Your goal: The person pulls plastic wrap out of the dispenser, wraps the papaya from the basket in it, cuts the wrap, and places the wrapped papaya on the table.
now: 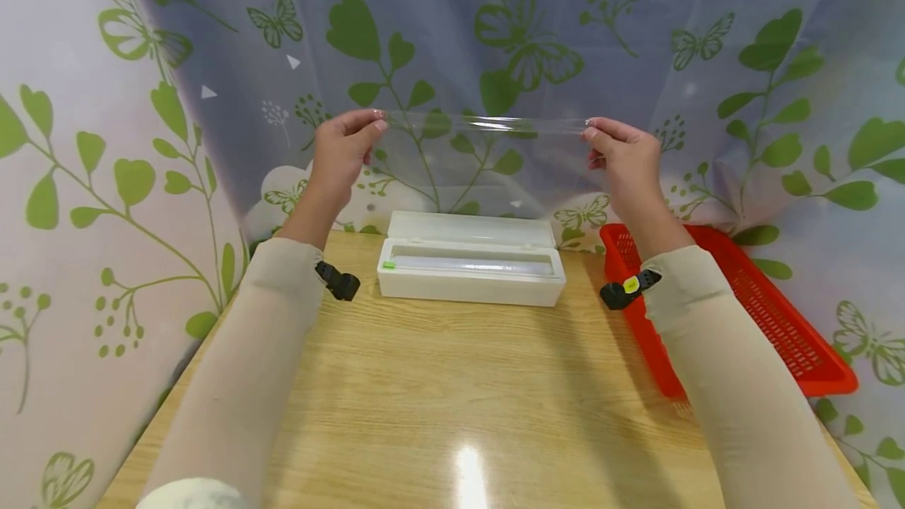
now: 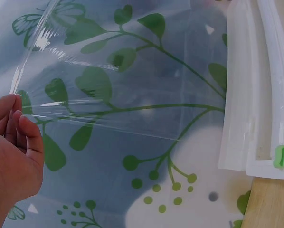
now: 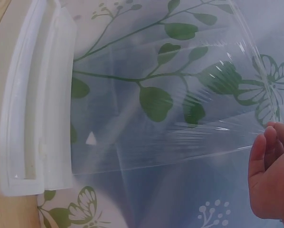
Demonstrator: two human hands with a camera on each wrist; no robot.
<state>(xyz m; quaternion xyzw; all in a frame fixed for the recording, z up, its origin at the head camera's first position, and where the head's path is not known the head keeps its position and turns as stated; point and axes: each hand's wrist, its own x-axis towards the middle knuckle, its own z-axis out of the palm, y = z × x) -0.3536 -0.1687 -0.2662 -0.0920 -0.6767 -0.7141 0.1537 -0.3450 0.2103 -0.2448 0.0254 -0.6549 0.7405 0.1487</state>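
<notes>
A sheet of clear plastic wrap [image 1: 488, 126] is stretched between my two raised hands. My left hand [image 1: 344, 149] pinches its upper left corner between thumb and fingers; my right hand [image 1: 628, 157] pinches the upper right corner. Below them on the table stands a white plastic wrap dispenser box [image 1: 470, 287], its lid [image 1: 470, 228] tipped back, a roll [image 1: 474, 265] lying inside. In the right wrist view the film [image 3: 180, 147] runs from the right hand [image 3: 277, 175] down toward the dispenser. The left wrist view shows creases fanning out from the pinching left hand [image 2: 16, 156].
A red plastic basket [image 1: 763, 305] stands on the right of the wooden table [image 1: 438, 375], partly behind the right forearm. Behind the table hangs a curtain [image 1: 438, 22] printed with leaves and butterflies. A small green tab [image 1: 389, 265] sits at the dispenser's left end.
</notes>
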